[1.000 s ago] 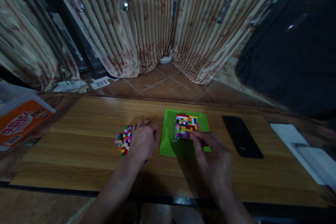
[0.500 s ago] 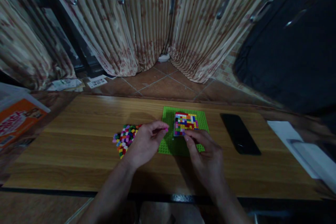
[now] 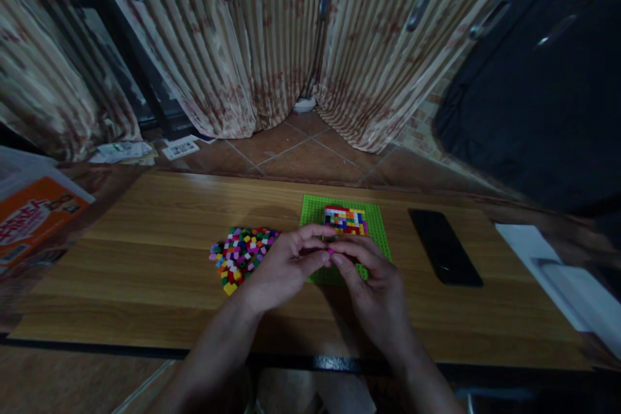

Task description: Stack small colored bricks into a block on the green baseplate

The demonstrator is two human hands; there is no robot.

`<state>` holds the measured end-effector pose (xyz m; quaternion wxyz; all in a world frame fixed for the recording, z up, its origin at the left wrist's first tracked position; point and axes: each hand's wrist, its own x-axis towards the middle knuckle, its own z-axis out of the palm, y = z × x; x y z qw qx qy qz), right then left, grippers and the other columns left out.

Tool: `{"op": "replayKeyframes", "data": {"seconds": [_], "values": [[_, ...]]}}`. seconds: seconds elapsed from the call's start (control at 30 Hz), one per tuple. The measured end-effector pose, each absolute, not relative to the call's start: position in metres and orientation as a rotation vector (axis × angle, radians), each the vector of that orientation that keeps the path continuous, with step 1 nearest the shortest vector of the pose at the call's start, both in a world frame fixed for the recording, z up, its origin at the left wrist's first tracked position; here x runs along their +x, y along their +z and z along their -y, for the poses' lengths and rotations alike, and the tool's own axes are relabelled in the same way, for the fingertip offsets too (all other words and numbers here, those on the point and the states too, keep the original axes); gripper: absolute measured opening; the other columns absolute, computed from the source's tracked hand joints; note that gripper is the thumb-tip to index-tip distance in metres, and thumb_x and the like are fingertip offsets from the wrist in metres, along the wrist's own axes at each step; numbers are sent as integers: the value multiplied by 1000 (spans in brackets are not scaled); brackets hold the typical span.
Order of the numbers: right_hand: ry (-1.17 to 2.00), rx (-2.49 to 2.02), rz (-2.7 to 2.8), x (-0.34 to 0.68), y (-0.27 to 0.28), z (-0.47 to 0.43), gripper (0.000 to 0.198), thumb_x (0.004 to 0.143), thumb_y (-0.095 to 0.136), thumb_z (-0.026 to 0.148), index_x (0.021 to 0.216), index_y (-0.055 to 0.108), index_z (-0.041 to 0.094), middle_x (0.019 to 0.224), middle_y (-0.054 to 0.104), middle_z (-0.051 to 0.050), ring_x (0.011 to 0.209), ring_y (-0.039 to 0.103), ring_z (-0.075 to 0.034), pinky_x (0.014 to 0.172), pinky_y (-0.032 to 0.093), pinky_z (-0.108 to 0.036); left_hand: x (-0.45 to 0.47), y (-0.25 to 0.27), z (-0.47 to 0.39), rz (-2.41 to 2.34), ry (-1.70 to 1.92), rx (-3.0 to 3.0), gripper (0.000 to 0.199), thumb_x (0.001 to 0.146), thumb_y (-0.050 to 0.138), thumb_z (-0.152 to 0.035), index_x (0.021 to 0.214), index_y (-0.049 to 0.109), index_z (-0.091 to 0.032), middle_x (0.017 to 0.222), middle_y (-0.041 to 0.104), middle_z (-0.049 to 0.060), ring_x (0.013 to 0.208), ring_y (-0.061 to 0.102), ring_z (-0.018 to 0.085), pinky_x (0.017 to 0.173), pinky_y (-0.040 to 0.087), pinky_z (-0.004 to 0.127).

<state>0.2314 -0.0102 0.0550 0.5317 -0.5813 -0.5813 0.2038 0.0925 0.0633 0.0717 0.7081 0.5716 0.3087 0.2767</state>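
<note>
My left hand (image 3: 279,264) and my right hand (image 3: 376,277) meet fingertip to fingertip over the front part of a green baseplate (image 3: 378,223). Between their pinched fingers shows a tiny pink toy brick (image 3: 330,251), partly covered by the fingertips. Behind the fingers, a block of multicoloured bricks (image 3: 347,217) stands on the baseplate; its near side is hidden by my hands. A loose heap of small coloured bricks (image 3: 242,252) lies left of the baseplate, partly behind my left hand.
A black phone-like slab (image 3: 444,246) lies on the wooden table (image 3: 145,259) to the right. White flat items (image 3: 548,272) are at the far right. A clear container with an orange label (image 3: 41,213) stands at the left edge. Striped curtains (image 3: 272,45) hang beyond.
My left hand has moved right with the pink brick to meet my right hand. The right fingers have come away from the brick block's near corner, slightly left and toward me.
</note>
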Motion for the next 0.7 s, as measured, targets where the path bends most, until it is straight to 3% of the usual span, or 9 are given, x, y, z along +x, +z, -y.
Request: {"op": "replayKeyframes", "data": {"seconds": [0.17, 0.4, 0.7], "values": [[393, -1439, 1290, 247, 56, 9, 11, 87, 62, 29, 89, 71, 24, 98, 66, -4, 94, 63, -17, 82, 51, -32, 93, 67, -66, -723, 634, 1293, 30, 83, 61, -25, 112, 62, -18, 91, 73, 4, 85, 66, 14, 83, 49, 31], [160, -1620, 1077, 285, 54, 8, 15, 80, 69, 36, 81, 73, 21, 90, 65, -4, 86, 62, -19, 70, 50, -31, 85, 62, -78, -948, 766, 1287, 22, 79, 65, -28, 97, 67, -15, 83, 71, 3, 79, 64, 14, 77, 48, 29], [307, -1663, 1324, 268, 41, 6, 11, 83, 65, 33, 86, 73, 25, 109, 60, -5, 106, 58, -21, 94, 46, -40, 86, 62, -78, -971, 801, 1268, 21, 76, 67, -27, 93, 69, -15, 80, 70, 3, 78, 63, 14, 76, 47, 28]]}}
